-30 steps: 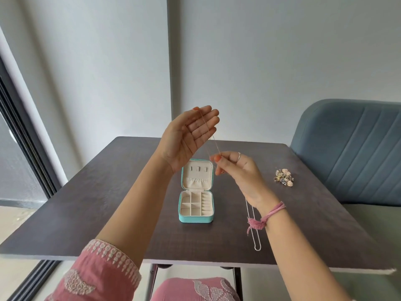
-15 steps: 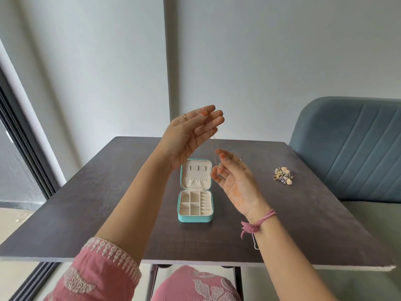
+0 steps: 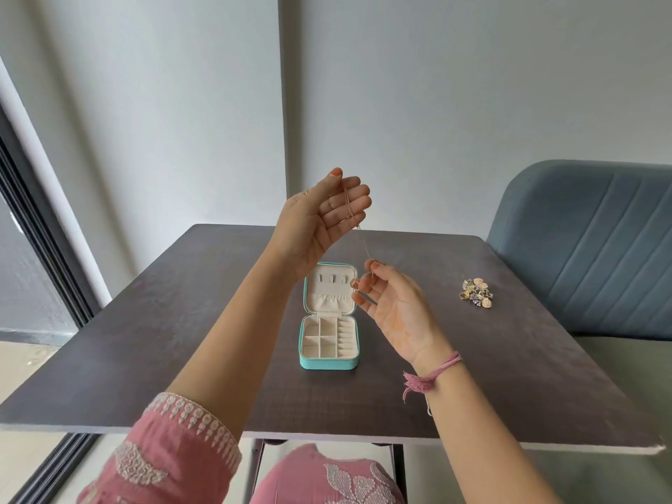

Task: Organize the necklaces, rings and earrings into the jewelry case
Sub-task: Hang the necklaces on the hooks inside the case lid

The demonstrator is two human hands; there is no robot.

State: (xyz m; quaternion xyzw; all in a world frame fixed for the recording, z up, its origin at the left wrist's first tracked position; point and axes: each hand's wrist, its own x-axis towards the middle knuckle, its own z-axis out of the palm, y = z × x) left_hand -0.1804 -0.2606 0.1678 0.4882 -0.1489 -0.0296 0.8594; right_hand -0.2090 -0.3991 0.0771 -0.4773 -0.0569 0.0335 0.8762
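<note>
A thin rose-gold necklace [image 3: 363, 245] hangs between my two raised hands above the table. My left hand [image 3: 320, 220] holds its upper end at the fingertips, palm facing me. Lower and to the right, my right hand [image 3: 392, 307] pinches the chain's lower end with its small pendant. Below them stands the teal jewelry case [image 3: 329, 361], lid upright, its cream compartments showing nothing inside. A little heap of rings and earrings [image 3: 477, 292] lies on the table to the right. A silver chain [image 3: 429, 407] peeks out behind my right wrist.
The dark wood table [image 3: 182, 340] has its front edge close to my lap. A blue-grey upholstered chair [image 3: 589, 249] stands at the right. A window frame runs along the left, and a white wall is behind.
My left hand has risen and turned more upright with the chain's top. My right hand slid down the chain and turned palm up, and now hides most of the silver chain on the table.
</note>
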